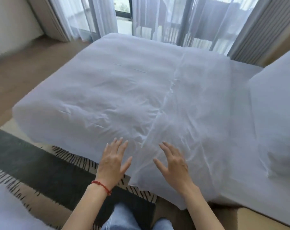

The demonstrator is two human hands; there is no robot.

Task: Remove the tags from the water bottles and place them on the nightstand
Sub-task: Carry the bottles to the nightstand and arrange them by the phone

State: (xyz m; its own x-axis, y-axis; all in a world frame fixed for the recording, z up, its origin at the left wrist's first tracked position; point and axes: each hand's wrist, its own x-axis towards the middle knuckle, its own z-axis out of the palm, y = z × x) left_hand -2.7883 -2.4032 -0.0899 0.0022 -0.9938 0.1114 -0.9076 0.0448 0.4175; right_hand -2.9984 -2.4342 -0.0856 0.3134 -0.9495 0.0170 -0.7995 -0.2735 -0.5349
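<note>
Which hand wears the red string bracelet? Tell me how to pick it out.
The left hand: a red bracelet circles its wrist. The right hand has a bare wrist. Both are open over the white duvet.

We cannot find the water bottles, their tags or the nightstand here; all lie outside this view. Our left grip (113, 161) and right grip (172, 165) hold nothing, fingers straight and spread over the near edge of the white bed (124, 88).
</note>
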